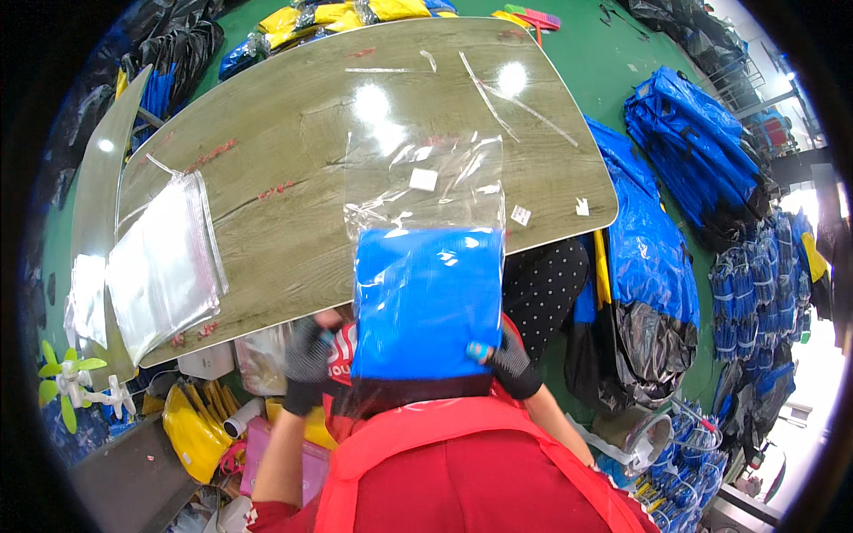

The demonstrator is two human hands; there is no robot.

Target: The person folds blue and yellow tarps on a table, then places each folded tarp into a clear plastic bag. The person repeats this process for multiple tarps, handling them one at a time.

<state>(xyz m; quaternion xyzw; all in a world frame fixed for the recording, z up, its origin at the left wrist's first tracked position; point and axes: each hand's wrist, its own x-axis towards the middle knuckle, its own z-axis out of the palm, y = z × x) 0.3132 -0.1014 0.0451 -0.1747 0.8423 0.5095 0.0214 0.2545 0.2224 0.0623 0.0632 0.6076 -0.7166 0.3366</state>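
A folded blue sheet (pixel 428 302) with a black lower edge lies inside a clear plastic bag (pixel 355 200). The bag's unfilled upper part rests on the table, while the filled part hangs over the near edge in front of my red apron (pixel 435 444). My right hand (pixel 511 360), in a dark glove with bare fingertips, grips the packet's lower right side, its blue-wrapped thumb on top. Beside the left edge is my left hand (pixel 309 351), similarly gloved; its fingers are blurred and partly hidden, so its hold is unclear.
A stack of clear bags (pixel 169 266) lies on the left of the wood-grain table (pixel 293 151). A small green fan (pixel 69 380) stands at far left. Blue and black bundles (pixel 653 284) fill the right side. Yellow pouches (pixel 194 435) sit below the table's left.
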